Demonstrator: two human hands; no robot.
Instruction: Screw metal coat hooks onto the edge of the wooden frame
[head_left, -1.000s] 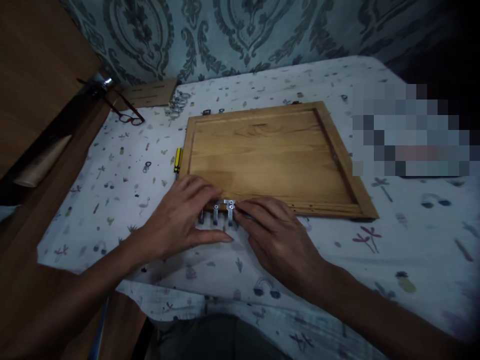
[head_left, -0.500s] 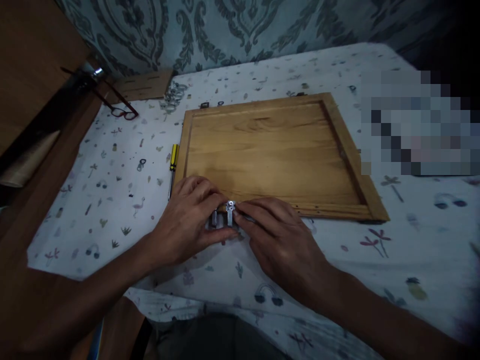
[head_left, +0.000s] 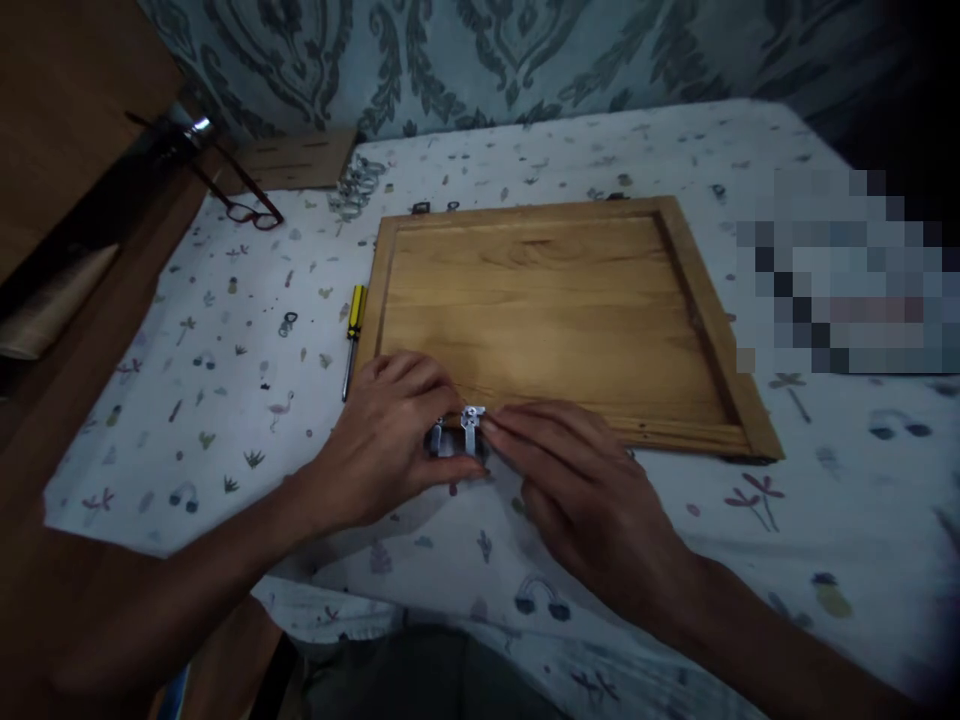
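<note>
A wooden framed panel (head_left: 536, 300), which looks like a cabinet door, lies flat on the patterned cloth. At its near edge is a small silver metal hinge (head_left: 471, 430) with a screw head on top. My left hand (head_left: 397, 430) is closed around the hinge from the left, thumb below and fingers resting on the panel's edge. My right hand (head_left: 581, 480) comes from the right with fingers pressed together, their tips against the hinge's right side. What lies under those fingertips is hidden. Left of the panel lies a yellow-handled screwdriver (head_left: 355, 325).
Folded eyeglasses (head_left: 255, 215) and a piece of cardboard (head_left: 300, 160) are at the back left, beside a pile of small metal parts (head_left: 358, 188). Dark hardware (head_left: 619, 197) shows at the panel's far edge. A blurred-out object (head_left: 847, 290) sits on the right.
The view has shifted slightly. My right fingertips have drawn back a little to the right, baring more of the hinge's side. My left hand keeps its hold.
</note>
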